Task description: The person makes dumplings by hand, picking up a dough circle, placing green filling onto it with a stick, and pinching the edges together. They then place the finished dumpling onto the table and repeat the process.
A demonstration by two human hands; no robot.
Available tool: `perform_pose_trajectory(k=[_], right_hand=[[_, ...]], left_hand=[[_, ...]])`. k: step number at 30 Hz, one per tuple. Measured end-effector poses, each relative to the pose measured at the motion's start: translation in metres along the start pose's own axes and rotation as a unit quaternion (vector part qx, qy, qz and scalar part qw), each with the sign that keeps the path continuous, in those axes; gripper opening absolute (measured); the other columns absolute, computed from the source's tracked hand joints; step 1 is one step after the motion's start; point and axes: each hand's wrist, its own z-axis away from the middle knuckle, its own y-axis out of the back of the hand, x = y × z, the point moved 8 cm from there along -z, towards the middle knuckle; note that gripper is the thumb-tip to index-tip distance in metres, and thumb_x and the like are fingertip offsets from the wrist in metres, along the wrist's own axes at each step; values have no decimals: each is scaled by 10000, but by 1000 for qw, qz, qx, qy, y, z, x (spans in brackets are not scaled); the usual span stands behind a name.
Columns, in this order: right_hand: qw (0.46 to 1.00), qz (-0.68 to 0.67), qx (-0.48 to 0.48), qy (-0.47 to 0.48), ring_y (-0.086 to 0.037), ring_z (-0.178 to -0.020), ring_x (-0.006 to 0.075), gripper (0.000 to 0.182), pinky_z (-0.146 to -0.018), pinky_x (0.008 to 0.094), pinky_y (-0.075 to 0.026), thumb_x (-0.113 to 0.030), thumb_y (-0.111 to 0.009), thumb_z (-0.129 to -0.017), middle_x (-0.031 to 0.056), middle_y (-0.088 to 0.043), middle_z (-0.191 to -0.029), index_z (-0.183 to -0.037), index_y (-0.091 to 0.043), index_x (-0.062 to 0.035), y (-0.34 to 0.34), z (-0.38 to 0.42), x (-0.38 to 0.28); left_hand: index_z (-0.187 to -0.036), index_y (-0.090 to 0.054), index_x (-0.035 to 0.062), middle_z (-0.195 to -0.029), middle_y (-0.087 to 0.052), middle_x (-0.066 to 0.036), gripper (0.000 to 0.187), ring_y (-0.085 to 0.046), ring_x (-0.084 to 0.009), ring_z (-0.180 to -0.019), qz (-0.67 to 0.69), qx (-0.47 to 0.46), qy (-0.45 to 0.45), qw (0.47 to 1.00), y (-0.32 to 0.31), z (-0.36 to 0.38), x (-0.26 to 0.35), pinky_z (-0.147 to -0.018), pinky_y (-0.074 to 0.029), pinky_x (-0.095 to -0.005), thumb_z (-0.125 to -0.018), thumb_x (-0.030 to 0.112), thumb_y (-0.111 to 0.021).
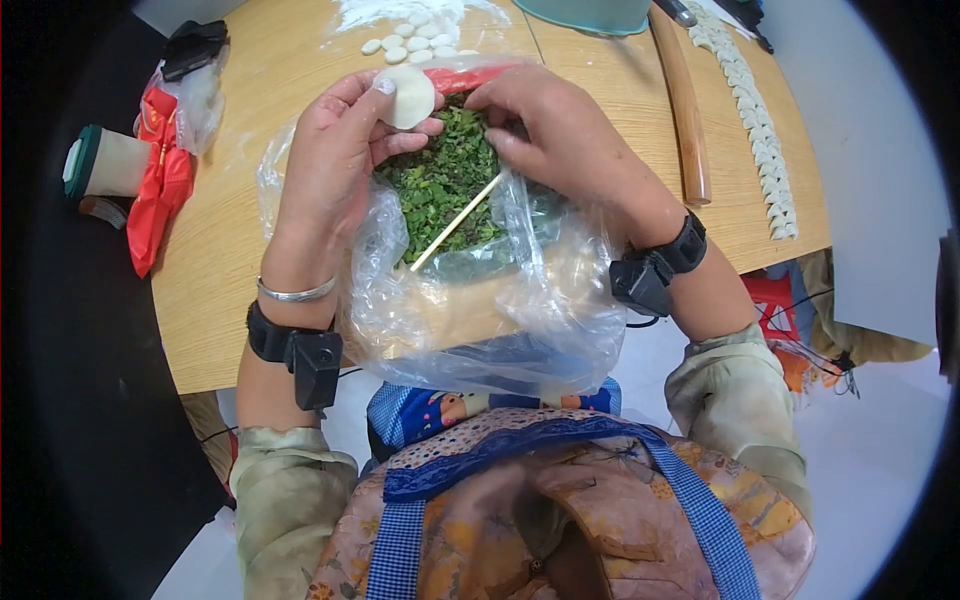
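Observation:
My left hand (345,135) pinches a round, pale dumpling wrapper (408,98) between thumb and fingers, holding it up over the left side of the filling. Chopped green filling (440,180) lies in an opened clear plastic bag (380,290). Over the right edge of the filling, my right hand (545,120) has its thumb and fingers curled together. What they hold, if anything, is hidden. A pale chopstick (455,222) rests slantwise on the filling, its upper end close below my right hand.
Several small dough discs (420,42) and white flour (390,12) lie at the back. To the right are a wooden rolling pin (680,110) and a long row of folded dumplings (752,125). A red packet (160,190) and a container (108,160) stand at the left edge.

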Motion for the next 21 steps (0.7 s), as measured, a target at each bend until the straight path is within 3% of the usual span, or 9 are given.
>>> perform_pose_trajectory(k=[7, 11, 14, 16, 21], right_hand=[[998, 37, -39, 16, -582, -938, 356, 184, -842, 435, -469, -109, -689, -748, 136, -638, -858, -915, -687, -32, -6, 1, -7], [999, 23, -7, 32, -586, -920, 359, 148, -830, 437, -472, -108, -690, -756, 141, -645, -841, -886, -694, -37, -2, 0, -8], [999, -35, 40, 2, -628, -856, 333, 117, -769, 399, -505, -89, -685, -779, 142, -662, -850, -879, -696, -30, 7, 1, -5], [984, -152, 58, -68, -662, -773, 264, 132, -697, 335, -523, -72, -683, -800, 127, -672, -868, -921, -700, -21, 7, 2, 9], [963, -249, 87, -55, -656, -730, 190, 158, -671, 293, -515, -59, -682, -811, 109, -673, -845, -960, -704, -11, 10, 0, 8]], left_hand=[[-1143, -559, -20, -1026, -679, -157, 246, -698, -208, -852, 1, -6, 11, 1000, 2, -1, -4, -711, -570, -247, -990, 170, -527], [-1145, -558, -25, -1029, -681, -162, 248, -696, -204, -850, -11, -1, 13, 1000, 0, 0, -3, -712, -566, -249, -992, 164, -513], [-1163, -551, -36, -1029, -680, -168, 264, -695, -203, -861, -16, -4, 14, 1000, 0, 0, -4, -718, -568, -251, -997, 162, -496], [-1175, -546, -55, -1031, -678, -172, 273, -699, -209, -857, -14, -15, 23, 1000, -1, -1, -4, -726, -573, -249, -985, 131, -480], [-1210, -530, -90, -1050, -670, -182, 316, -701, -231, -876, -10, -58, 50, 997, -16, 4, -1, -762, -580, -265, -976, 103, -440]])
